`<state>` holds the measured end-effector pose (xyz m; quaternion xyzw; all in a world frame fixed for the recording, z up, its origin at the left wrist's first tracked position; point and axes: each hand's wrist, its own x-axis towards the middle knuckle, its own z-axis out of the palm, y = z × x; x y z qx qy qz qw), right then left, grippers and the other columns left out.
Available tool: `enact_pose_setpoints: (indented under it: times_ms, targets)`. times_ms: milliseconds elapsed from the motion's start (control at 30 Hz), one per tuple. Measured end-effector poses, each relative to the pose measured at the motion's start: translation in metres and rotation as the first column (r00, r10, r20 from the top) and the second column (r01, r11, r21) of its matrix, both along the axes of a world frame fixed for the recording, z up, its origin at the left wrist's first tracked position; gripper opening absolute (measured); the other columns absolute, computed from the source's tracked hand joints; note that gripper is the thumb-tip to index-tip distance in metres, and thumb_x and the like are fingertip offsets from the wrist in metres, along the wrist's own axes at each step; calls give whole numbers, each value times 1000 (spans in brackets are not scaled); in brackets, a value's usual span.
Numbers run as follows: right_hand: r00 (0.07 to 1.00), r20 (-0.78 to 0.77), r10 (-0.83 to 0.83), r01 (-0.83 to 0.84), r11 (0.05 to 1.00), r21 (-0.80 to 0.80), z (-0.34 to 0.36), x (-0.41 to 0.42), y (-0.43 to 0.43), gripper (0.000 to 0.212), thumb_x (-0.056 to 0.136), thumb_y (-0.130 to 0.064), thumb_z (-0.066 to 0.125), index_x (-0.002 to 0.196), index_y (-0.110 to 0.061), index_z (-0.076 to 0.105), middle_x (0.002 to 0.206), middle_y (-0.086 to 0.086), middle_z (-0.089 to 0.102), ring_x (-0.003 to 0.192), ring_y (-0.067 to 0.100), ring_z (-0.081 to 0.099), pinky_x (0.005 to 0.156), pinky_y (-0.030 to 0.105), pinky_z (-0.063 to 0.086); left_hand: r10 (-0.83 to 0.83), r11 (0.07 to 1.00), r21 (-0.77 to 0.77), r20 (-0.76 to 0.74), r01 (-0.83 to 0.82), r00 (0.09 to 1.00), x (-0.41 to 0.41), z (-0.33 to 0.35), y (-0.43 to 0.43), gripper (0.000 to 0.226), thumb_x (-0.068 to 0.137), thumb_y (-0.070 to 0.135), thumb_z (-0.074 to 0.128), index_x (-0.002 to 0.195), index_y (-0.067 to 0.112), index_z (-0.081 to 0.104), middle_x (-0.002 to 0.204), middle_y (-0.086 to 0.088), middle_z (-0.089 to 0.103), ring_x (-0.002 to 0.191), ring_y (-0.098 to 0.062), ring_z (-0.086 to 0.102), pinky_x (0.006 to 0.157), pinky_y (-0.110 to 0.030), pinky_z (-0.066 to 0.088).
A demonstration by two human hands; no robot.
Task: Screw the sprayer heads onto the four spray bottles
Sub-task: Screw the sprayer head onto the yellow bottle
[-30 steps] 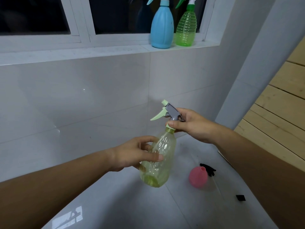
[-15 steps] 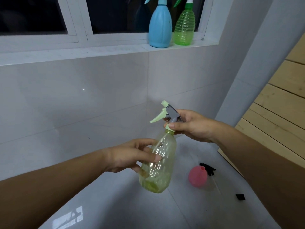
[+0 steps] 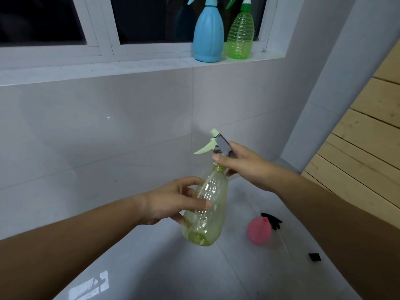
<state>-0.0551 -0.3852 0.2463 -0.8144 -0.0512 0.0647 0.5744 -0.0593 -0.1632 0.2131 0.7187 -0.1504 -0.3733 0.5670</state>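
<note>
I hold a clear yellow-green spray bottle (image 3: 205, 211) in the air, tilted, with my left hand (image 3: 173, 202) wrapped around its body. Its grey and pale green sprayer head (image 3: 218, 144) sits on the neck, and my right hand (image 3: 242, 165) grips the head just above the green collar. On the window sill stand a blue bottle (image 3: 208, 33) and a green bottle (image 3: 240, 33), both with sprayer heads on. A pink bottle (image 3: 259, 232) without a head stands on the floor, with a black sprayer head (image 3: 273, 220) lying beside it.
A white tiled wall runs behind the bottles under the window sill (image 3: 129, 68). A wooden slatted panel (image 3: 368, 137) stands at the right. A small black piece (image 3: 314, 256) lies on the grey tiled floor near my right forearm.
The yellow-green bottle has tilted slightly and my left fingers have shifted on its body. My right hand stays on the sprayer head.
</note>
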Motion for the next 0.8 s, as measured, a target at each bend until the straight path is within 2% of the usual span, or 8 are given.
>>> enact_pose_setpoints:
  times_ms: [100, 233, 300, 400, 567, 633, 700, 800]
  targets:
    - [998, -20, 63, -61, 993, 97, 5, 0, -4, 20, 91, -9, 64, 105, -24, 62, 102, 4, 67, 95, 15, 62, 85, 36, 49, 11, 1000, 18, 24, -12, 1000, 1, 0, 1, 55, 73, 28, 87, 125, 28, 68, 106, -7, 71, 99, -19, 73, 89, -52, 60]
    - [1000, 15, 14, -12, 996, -86, -1, -4, 4, 16, 89, -27, 68, 103, -28, 59, 96, -7, 64, 84, 6, 61, 75, 26, 51, -10, 999, 45, 25, 9, 1000, -4, -1, -1, 45, 83, 24, 85, 124, 28, 68, 104, -4, 70, 94, -17, 74, 76, -39, 64]
    - [1000, 1, -2, 2, 999, -32, -1, -3, 5, 20, 92, -30, 64, 109, -21, 59, 96, -7, 63, 85, 7, 62, 77, 27, 51, 1, 999, 34, 24, -2, 1000, -3, 1, -1, 42, 84, 23, 84, 124, 27, 69, 102, -4, 69, 94, -18, 74, 77, -40, 64]
    - [999, -30, 45, -41, 990, 137, 3, -2, 0, 8, 92, -10, 63, 99, -15, 63, 95, 0, 67, 93, 16, 64, 85, 34, 51, 23, 999, 37, 38, -24, 999, 0, 1, -1, 49, 80, 25, 87, 124, 29, 67, 101, -2, 68, 93, -17, 74, 79, -42, 64]
    - [999, 23, -38, 38, 999, -4, -5, -2, 6, 15, 88, -30, 69, 102, -26, 63, 92, -6, 66, 88, 12, 66, 83, 32, 56, 24, 998, 58, 38, -27, 999, -3, -1, -4, 46, 83, 25, 86, 124, 28, 66, 102, -3, 69, 100, -28, 76, 89, -53, 63]
    - [1000, -9, 0, 1, 991, 131, -1, -1, 4, 8, 91, -17, 66, 96, -22, 64, 89, -2, 67, 86, 14, 66, 77, 27, 57, 38, 997, 58, 53, -41, 998, -1, -2, -4, 50, 81, 25, 87, 125, 29, 65, 101, -2, 69, 95, -24, 76, 89, -51, 62]
    - [999, -6, 43, -41, 978, 203, 3, 0, 1, 18, 89, -3, 64, 96, -19, 65, 88, 0, 68, 85, 13, 67, 73, 23, 56, 53, 997, 56, 74, -58, 996, 0, -3, -3, 55, 77, 26, 89, 126, 31, 64, 102, -1, 69, 91, -20, 75, 88, -51, 62]
    - [999, 47, -1, -3, 997, 77, -1, -1, 2, 19, 88, -10, 69, 103, -20, 65, 85, -9, 67, 75, 4, 65, 70, 21, 54, 63, 995, 70, 99, -70, 993, -2, -4, -7, 53, 79, 26, 89, 125, 31, 64, 100, 0, 68, 83, -15, 75, 83, -45, 63]
